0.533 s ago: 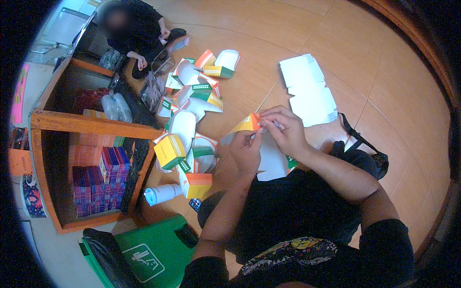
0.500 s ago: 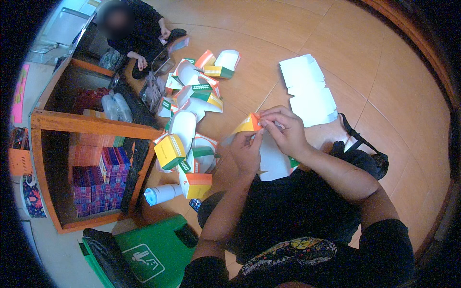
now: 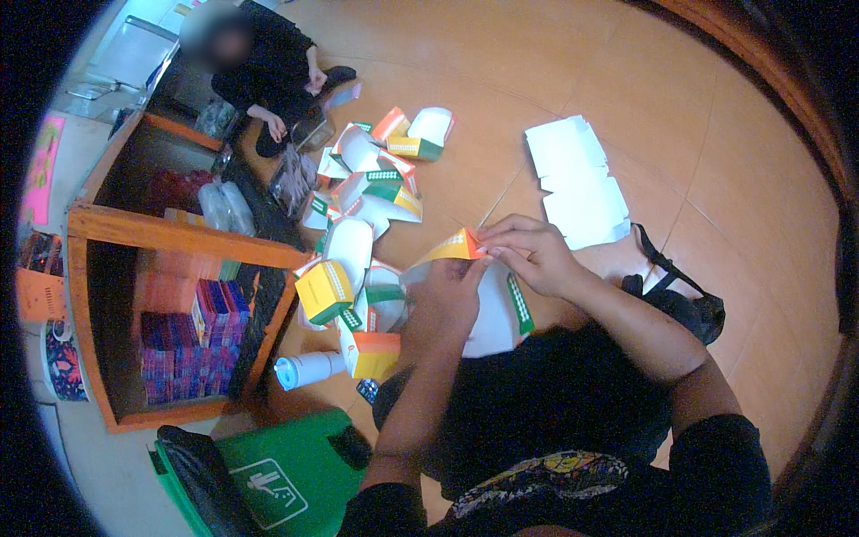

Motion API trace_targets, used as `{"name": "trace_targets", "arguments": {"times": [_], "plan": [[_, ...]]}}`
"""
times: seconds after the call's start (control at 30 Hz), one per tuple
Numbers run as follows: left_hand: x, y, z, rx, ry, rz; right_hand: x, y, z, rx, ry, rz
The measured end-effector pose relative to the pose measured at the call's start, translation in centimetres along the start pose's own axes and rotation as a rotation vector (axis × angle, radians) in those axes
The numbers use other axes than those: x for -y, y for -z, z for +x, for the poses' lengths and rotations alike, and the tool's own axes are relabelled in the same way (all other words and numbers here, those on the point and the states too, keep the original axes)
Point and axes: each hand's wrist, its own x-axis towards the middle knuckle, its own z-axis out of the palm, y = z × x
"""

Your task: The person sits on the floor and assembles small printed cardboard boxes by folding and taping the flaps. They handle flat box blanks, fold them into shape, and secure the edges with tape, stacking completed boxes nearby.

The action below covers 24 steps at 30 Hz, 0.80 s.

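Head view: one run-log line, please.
left hand: pinching part-folded paperboard box | right hand: pinching its orange corner | left side: formed boxes | right side: flat white blanks

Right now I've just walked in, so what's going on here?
The person's left hand and right hand pinch an orange-and-yellow corner of a printed carton. Shaped cartons lie heaped on the floor to the left, and flat white card lies ahead to the right. Another person sits farther off, upper left.
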Motion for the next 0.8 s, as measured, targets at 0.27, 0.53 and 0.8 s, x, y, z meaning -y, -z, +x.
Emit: {"name": "trace_targets", "arguments": {"times": [0.27, 0.53, 0.8], "plan": [[-4.1, 2.6, -0.8, 0.123, -0.002, 0.494, -0.4, 0.2, 0.2, 0.065, -0.032, 0.087], [0.3, 1.4, 0.5, 0.094, -0.225, 0.154, -2.5, 0.1, -0.8, 0.031, -0.149, 0.426], [-4.5, -0.3, -1.3, -0.259, -0.151, -0.651, -0.1, -0.6, -0.9, 0.073, 0.118, 0.062]]}}
